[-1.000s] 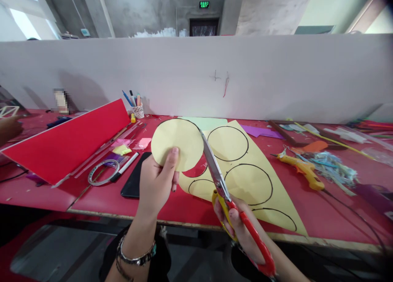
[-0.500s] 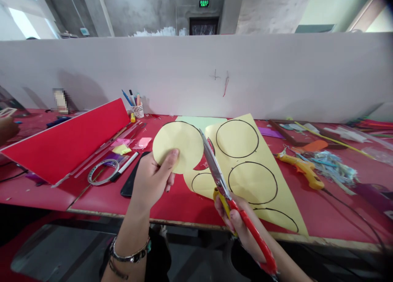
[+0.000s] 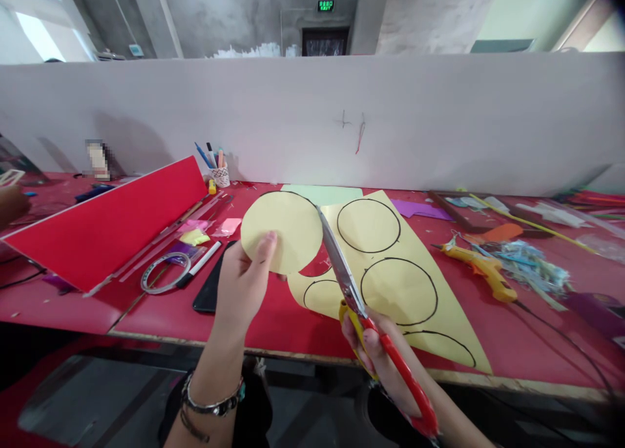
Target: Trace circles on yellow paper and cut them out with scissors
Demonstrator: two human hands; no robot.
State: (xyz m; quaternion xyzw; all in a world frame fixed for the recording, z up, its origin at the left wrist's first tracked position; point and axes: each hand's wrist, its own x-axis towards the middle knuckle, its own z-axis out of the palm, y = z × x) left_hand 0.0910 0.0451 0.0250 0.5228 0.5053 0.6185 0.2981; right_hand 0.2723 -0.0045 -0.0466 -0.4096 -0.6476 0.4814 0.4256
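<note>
yellow sheet (image 3: pixel 430 318): we see it dropped back flat on the red table (image 3: pixel 73 311); half a second ago its far corner was lifted.
cut disc (image 3: pixel 280 230): pinched closed in our left hand (image 3: pixel 241 285), above the table, tilted slightly since.
scissors (image 3: pixel 344 275): our right hand (image 3: pixel 378 357) clenched round the handles, blades at the disc's right edge, barely moved.
meaning: we judge the cut nearly finished.

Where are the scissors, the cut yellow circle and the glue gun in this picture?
scissors (image 3: pixel 342 266): head view, on the metal blades.
cut yellow circle (image 3: pixel 286 226): head view, on its middle, above the thumb.
glue gun (image 3: pixel 481 266): head view, on its yellow body.
</note>
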